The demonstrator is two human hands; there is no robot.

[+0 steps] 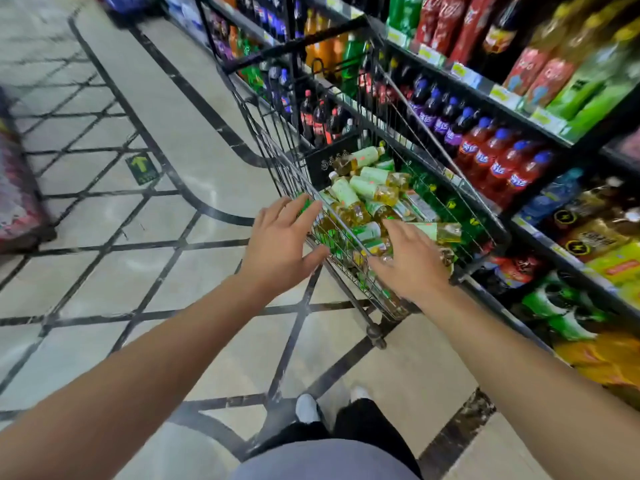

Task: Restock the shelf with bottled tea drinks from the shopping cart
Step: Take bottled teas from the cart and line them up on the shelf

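Observation:
A black wire shopping cart (277,147) stands in the aisle against the drinks shelf (540,133). It holds several bottled tea drinks (367,188) with pale green labels and amber liquid, lying in a heap. My left hand (280,244) hovers at the cart's near left rim, fingers spread and straight, holding nothing. My right hand (408,261) reaches over the near end of the heap, fingers spread, just above or touching the bottles. The view is blurred by motion.
The shelf on the right is packed with cola, purple, red, green and yellow drink bottles (498,157) on several tiers. The tiled floor (145,237) lies to the left. A red display (17,195) sits at the far left edge. My feet (308,407) are behind the cart.

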